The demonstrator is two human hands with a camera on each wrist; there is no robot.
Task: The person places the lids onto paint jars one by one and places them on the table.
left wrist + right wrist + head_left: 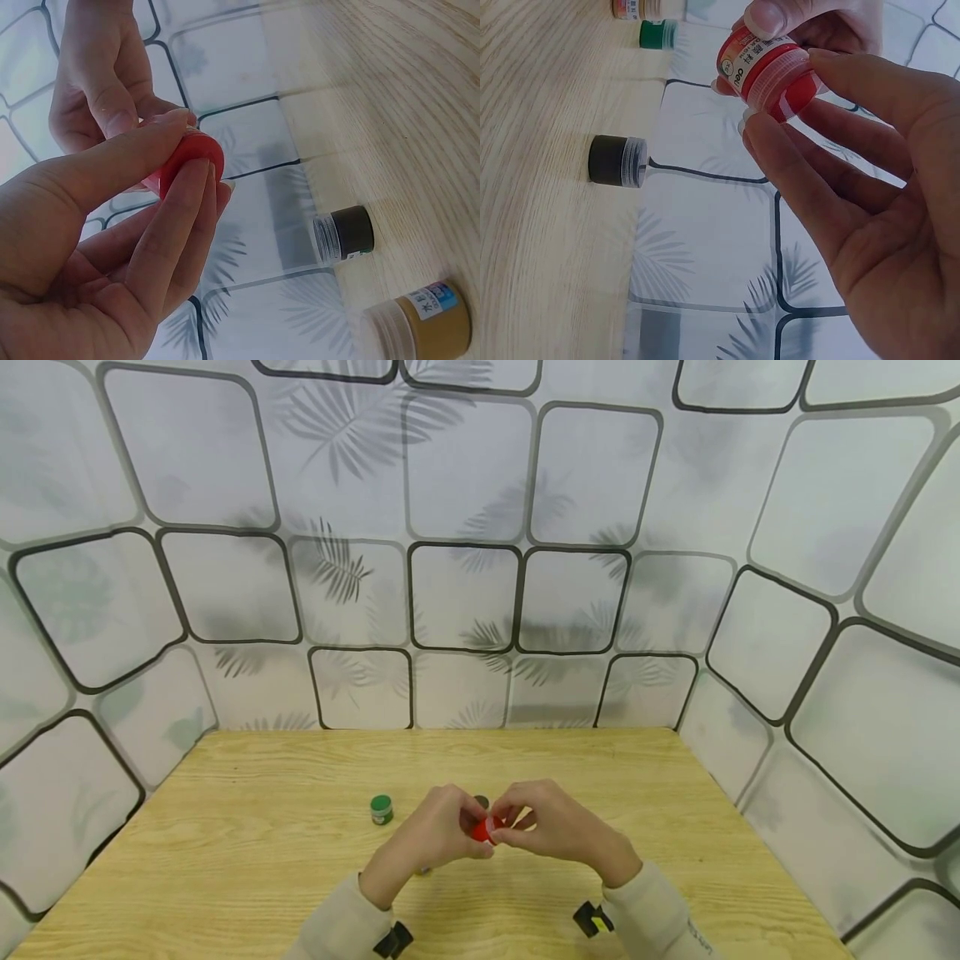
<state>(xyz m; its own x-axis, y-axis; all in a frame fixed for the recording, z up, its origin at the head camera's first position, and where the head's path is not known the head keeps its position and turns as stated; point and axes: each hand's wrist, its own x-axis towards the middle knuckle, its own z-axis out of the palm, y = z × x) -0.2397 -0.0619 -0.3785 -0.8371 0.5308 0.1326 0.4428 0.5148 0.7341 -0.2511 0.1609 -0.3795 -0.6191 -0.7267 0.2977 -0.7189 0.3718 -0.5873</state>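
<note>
Between both hands is a small red paint jar [754, 64] with a printed label and a clear ribbed lid [776, 79]. My left hand [441, 828] grips its red body, thumb on one side and fingers on the other; in the left wrist view the red base [196, 154] faces me. The right hand [553, 820] pinches the lid between thumb and fingertips. The jar is held up above the table, tilted on its side, partly covered by fingers in the head view.
On the wooden table [285, 843] stand a dark paint jar [354, 232] beyond the hands, a green one [381, 811] to the left and an ochre one [439, 322], mostly hidden by the left wrist in the head view. Patterned curtain [465, 602] surrounds the far and side edges.
</note>
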